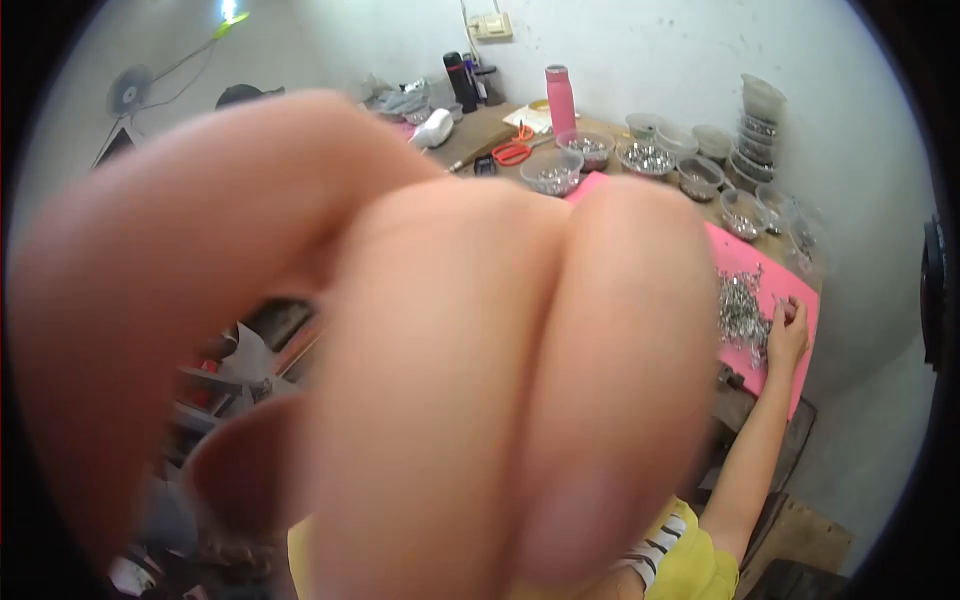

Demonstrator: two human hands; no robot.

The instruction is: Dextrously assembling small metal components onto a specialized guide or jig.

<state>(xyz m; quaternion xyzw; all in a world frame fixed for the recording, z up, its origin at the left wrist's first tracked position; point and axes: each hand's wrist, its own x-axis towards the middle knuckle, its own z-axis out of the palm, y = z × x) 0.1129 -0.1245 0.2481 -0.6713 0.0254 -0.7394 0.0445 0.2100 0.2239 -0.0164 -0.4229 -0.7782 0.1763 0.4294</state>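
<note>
- Pink mat (775,262) covers the right part of the wooden table (480,135) and bears a heap of small metal parts (740,315).
- Right hand (788,335) rests on the mat at the near edge of the heap, fingers bent onto the parts; whether it grips any cannot be told. Its bare forearm runs up from a yellow sleeve at the lower edge.
- Left hand (400,350) is held right against the lens, blurred, and blocks most of the view. Its fingers lie close together; nothing is seen in it, and its grasp cannot be judged.
- Clear plastic tubs (645,157) holding more metal parts stand in a row along the far side of the mat; a stack of such tubs (757,130) stands by the wall.
- Pink bottle (560,100) stands upright behind the tubs, with orange-handled scissors (513,152) lying flat just left of it.
- Dark flasks (462,82) stand near the wall further left.
</note>
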